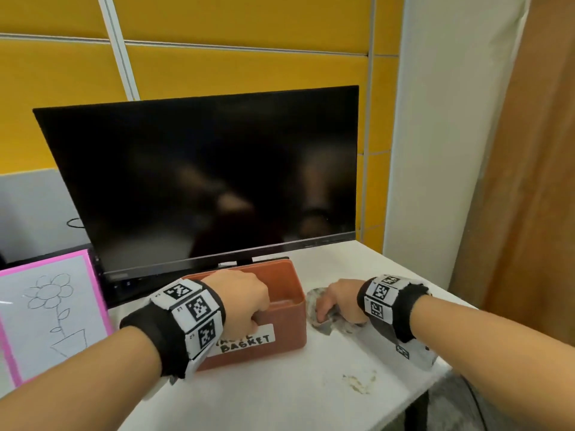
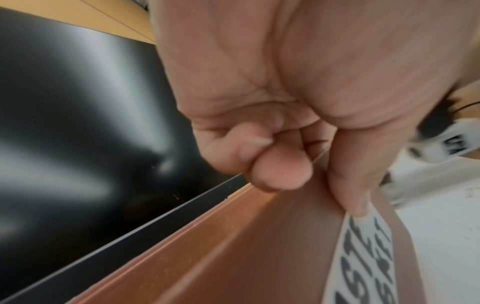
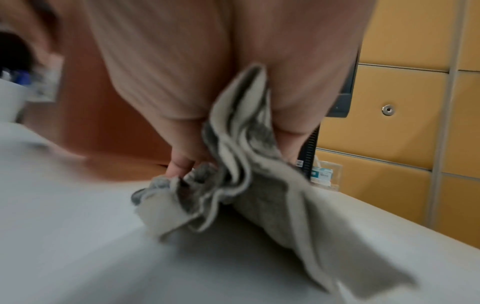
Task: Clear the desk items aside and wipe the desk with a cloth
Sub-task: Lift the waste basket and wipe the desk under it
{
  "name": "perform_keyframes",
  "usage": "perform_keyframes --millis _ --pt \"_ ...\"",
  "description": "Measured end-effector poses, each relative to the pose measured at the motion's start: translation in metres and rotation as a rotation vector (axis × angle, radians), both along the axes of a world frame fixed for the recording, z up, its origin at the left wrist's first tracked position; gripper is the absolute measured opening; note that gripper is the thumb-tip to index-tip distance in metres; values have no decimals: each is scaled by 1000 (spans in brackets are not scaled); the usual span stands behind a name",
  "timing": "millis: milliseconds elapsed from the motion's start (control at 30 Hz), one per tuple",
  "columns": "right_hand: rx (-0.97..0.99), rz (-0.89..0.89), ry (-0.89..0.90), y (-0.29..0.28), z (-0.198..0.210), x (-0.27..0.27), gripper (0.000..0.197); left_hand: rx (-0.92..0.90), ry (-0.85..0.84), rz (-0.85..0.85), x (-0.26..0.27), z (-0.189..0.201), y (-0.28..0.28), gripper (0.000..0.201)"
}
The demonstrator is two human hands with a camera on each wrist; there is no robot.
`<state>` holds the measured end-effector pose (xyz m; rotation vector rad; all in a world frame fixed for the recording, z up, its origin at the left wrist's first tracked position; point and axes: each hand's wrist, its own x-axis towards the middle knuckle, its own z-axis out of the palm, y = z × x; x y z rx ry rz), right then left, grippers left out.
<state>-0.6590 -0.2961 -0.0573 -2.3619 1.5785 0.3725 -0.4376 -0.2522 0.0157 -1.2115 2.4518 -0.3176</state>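
Our left hand (image 1: 245, 301) grips the basket (image 1: 289, 334) rim; at its 3 o'clock, our right hand (image 1: 340, 298) clutches the cloth (image 1: 314, 301) on the desk (image 1: 280, 393).

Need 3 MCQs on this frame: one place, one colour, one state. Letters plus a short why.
1. Where is the crumb-like smear of dirt on the white desk?
A. behind the monitor
B. near the front edge, right of the box
C. inside the box

2. What colour frames the flower drawing?
A. pink
B. green
C. black

3. What is the right hand doing?
A. hanging idle
B. gripping a crumpled grey cloth
C. lifting the monitor

Answers:
B, the smear of dirt lies on the white desk right of the orange plastic box.
A, the flower drawing has a pink border.
B, the right hand grips the crumpled grey cloth.
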Motion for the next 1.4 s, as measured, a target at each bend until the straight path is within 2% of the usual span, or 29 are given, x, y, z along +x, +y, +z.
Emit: perform_keyframes --millis 133,233,300,367,433,500,567,667,733,800,833,900,967,1033,1167,1233,1267,1333,1400 --pt "24 38 -35 59 -5 5 52 -6 2 20 6 2 12 13" --pt "11 30 -121 96 -13 22 59 -1 5 55 9 3 22 15" --pt "-52 -74 -215 104 -10 19 63 -22 8 61 13 3 30 17" --pt "-127 -268 -225 100 2 -3 64 -48 22 76 19 3 36 18" --pt "-143 -437 -118 96 6 -28 57 -65 46 100 25 5 40 17" --pt "-122 -491 -24 101 -2 -32 50 -86 59 114 29 6 44 16" --pt "-112 -458 -6 115 -17 -12 47 -109 67 124 33 7 49 15" --pt "-145 -341 -132 148 -38 33 49 -107 64 144 37 3 57 15" --pt "-139 -194 -210 174 -44 60 43 -89 53 151 39 1 61 14" --pt "-69 -120 -241 182 -37 63 37 -79 41 151 42 -1 65 15" --pt "-81 -133 -238 174 -32 57 34 -77 41 153 45 -2 67 16" --pt "-170 -277 -196 146 -22 35 32 -74 51 161 50 -4 70 16" --pt "-181 -404 -78 126 -18 22 40 -73 69 168 55 -8 71 16" --pt "-140 -406 -1 123 -29 32 48 -72 80 160 58 -13 70 15" --pt "-177 -211 -211 154 -60 80 44 -63 126 144 60 -22 68 13" --pt "-113 -56 -291 171 -58 97 44 -52 171 144 64 -25 69 17" --pt "-75 -40 -325 172 -52 96 46 -51 201 147 68 -26 69 19" --pt "-50 -150 -361 159 -41 84 48 -56 244 183 79 -23 71 24" --pt "-127 -290 -268 144 -39 67 49 -72 221 235 94 -20 72 28"
